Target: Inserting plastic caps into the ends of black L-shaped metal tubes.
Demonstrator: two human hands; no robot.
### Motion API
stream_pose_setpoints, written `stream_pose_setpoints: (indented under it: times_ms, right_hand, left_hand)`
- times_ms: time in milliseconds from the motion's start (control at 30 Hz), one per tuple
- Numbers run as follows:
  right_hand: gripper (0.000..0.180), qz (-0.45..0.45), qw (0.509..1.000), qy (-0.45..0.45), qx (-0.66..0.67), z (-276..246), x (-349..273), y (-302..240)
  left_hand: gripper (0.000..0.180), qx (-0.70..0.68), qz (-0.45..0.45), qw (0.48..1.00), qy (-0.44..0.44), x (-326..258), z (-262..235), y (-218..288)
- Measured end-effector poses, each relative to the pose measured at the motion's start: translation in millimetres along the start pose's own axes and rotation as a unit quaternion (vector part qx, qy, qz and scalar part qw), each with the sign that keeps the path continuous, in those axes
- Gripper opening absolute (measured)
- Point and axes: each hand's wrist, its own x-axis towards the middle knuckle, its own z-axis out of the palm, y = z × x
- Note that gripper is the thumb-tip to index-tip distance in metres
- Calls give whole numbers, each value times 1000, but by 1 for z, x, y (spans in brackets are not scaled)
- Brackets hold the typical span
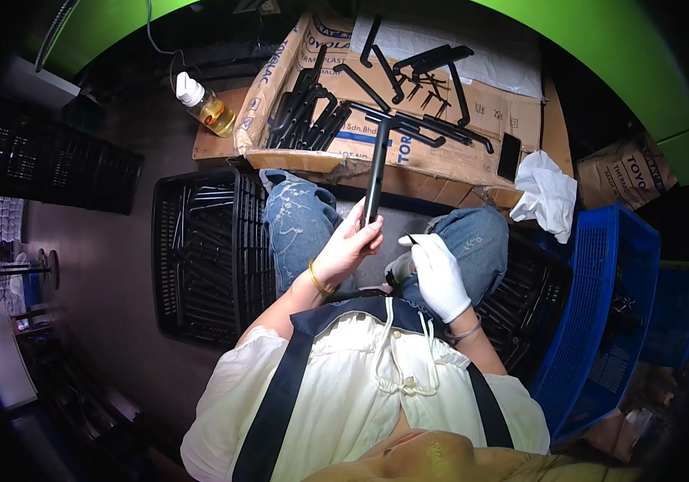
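My left hand [347, 251], bare with a gold bangle at the wrist, grips the lower end of a long black plastic bar with a bent top [376, 173]. The bar points away from me, its far end over the front of the cardboard tray [296, 161]. To the right and a little nearer is my right hand [441, 277] in a white glove, fingers closed. A small dark tip shows at its fingertips, too small to name. Several similar black bars [312, 116] lie bunched at the tray's left, and others [433, 128] are scattered towards its right with small dark branched pieces [431, 92].
Black bars fill a black crate [169, 309] at my left; another batch [525, 297] sits at my right beside a blue crate [593, 353]. A yellow-liquid bottle [214, 112] stands left of the tray. A phone [509, 156] and white cloth [545, 193] rest at its right edge.
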Motion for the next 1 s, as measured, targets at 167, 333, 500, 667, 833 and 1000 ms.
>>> stream_pose_setpoints:
  times_ms: [167,333,500,667,833,1000]
  right_hand:
    - [11,19,1000,-13,1,-5,6,-18]
    - [9,-85,994,-32,-65,-7,10,-36]
    - [10,-96,984,-84,-125,-9,14,-42]
    - [10,-113,975,-96,-165,-8,16,-43]
    - [12,-130,968,-106,-184,-7,19,-40]
    - [14,-131,963,-127,-199,-8,22,-37]
  left_hand:
    - [42,-45,-55,993,-94,-15,13,18]
    - [50,-18,-75,996,-38,-24,26,22]
    - [55,20,-95,995,-30,-26,26,22]
    - [55,58,-93,994,-5,-27,27,20]
    - [54,85,-91,992,-21,-28,29,27]
    - [52,89,-96,991,-18,-29,30,27]
